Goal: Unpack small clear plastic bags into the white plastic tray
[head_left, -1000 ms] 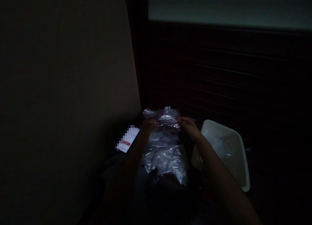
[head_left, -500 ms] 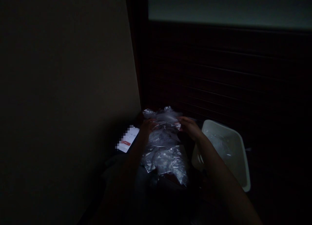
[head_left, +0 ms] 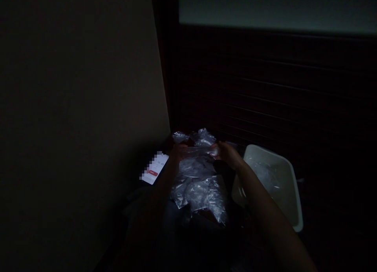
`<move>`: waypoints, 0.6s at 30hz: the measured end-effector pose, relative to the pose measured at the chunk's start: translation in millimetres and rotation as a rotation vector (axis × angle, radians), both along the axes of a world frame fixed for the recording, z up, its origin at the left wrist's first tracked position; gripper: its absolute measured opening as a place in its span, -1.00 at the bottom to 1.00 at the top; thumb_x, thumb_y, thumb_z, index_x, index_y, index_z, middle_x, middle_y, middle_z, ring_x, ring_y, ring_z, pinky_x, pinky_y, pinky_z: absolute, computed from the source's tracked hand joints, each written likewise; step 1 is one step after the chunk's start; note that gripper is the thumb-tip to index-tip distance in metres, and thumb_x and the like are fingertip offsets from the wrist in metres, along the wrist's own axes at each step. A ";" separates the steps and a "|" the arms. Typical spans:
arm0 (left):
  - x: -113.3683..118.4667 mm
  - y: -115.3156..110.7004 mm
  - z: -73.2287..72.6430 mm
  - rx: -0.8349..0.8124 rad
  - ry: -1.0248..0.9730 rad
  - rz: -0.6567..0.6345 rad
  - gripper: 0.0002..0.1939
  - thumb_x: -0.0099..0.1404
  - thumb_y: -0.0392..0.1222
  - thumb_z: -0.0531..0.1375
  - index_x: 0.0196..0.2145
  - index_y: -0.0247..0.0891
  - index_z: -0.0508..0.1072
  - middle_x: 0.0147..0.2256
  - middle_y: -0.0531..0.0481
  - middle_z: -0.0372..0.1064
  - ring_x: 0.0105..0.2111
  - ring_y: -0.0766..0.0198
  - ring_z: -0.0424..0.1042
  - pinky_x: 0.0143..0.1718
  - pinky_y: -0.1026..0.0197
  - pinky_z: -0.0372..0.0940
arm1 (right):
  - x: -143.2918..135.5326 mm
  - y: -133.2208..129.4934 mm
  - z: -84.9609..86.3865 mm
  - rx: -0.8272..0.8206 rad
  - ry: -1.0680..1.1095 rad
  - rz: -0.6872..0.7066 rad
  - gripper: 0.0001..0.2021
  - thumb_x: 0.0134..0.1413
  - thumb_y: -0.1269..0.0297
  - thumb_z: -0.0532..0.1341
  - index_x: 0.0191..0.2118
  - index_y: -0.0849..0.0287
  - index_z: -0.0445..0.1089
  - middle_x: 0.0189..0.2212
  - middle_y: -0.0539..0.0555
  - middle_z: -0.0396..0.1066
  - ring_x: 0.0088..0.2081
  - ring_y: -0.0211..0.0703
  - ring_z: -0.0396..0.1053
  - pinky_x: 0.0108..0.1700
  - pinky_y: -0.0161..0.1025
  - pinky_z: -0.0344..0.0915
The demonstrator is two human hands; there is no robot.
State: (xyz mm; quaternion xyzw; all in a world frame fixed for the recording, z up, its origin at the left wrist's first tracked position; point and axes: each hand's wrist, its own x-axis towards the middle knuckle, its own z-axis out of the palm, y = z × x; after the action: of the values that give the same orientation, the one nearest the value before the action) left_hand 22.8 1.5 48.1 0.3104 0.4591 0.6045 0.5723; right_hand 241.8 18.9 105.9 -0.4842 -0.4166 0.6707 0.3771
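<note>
Between my two hands a clear plastic bag (head_left: 198,151) is stretched out flat. My left hand (head_left: 178,151) is closed on its left edge, and my right hand (head_left: 222,151) pinches the right edge. The scene is very dark, so single fingers are hard to make out. Just below and nearer to me lies a pile of crinkled clear plastic bags (head_left: 198,191). Beyond my hands are more crumpled pieces of clear plastic (head_left: 204,136).
On the right stands a pale plastic basin (head_left: 294,201) with clear plastic (head_left: 266,176) inside. A lit phone (head_left: 155,169) lies left of my left arm. A plain wall (head_left: 88,87) rises at left, and a dark slatted panel (head_left: 265,83) closes off the back.
The plastic between my hands has come down a little toward me and is pulled flatter. More of the crumpled plastic behind it now shows. The basin and phone have stayed put.
</note>
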 end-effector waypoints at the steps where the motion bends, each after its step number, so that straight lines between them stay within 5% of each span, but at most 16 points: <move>1: 0.0 -0.7 -1.9 0.014 0.019 0.014 -0.79 0.15 -0.09 0.12 -0.37 -0.31 0.39 -0.41 -0.09 0.41 -0.41 0.21 0.43 -0.34 0.11 0.35 | 0.1 -0.1 -0.7 0.005 -0.004 0.001 -0.74 -0.01 0.10 0.10 -0.42 0.18 0.39 -0.44 0.06 0.43 -0.50 -0.27 0.34 -0.50 -0.34 0.27; 5: 0.5 -3.1 -7.8 0.090 0.217 0.056 -0.73 -0.02 -0.19 0.26 -0.31 -0.28 0.40 -0.27 -0.07 0.38 -0.32 0.21 0.42 -0.34 0.17 0.35 | 0.2 -1.9 -4.5 0.116 -0.090 -0.038 -0.71 -0.19 0.11 0.27 -0.30 0.13 0.38 -0.42 -0.02 0.40 -0.49 -0.32 0.29 -0.51 -0.38 0.22; 9: 0.4 -6.4 -6.3 0.109 0.345 0.043 -0.68 0.02 -0.20 0.24 -0.22 -0.26 0.39 -0.27 -0.05 0.39 -0.43 0.28 0.42 -0.47 0.25 0.34 | 0.2 -2.4 -8.7 0.171 -0.138 -0.065 -0.56 -0.35 0.22 0.35 -0.20 0.11 0.34 -0.47 -0.08 0.35 -0.49 -0.33 0.27 -0.48 -0.38 0.22; 18: 4.5 -13.3 5.5 0.137 0.138 0.040 -0.61 0.01 -0.17 0.28 -0.17 -0.25 0.34 -0.24 -0.07 0.43 -0.48 0.30 0.42 -0.55 0.28 0.34 | 1.0 -4.1 -3.2 0.030 -0.030 -0.041 -0.66 -0.21 0.27 0.33 -0.19 0.09 0.37 -0.27 0.01 0.45 -0.30 -0.26 0.39 -0.34 -0.37 0.32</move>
State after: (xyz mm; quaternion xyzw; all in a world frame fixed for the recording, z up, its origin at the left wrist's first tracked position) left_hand 27.4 -11.8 53.7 0.3804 0.4609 0.6230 0.5046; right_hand 242.8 14.8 102.7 -0.4971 -0.4222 0.6489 0.3917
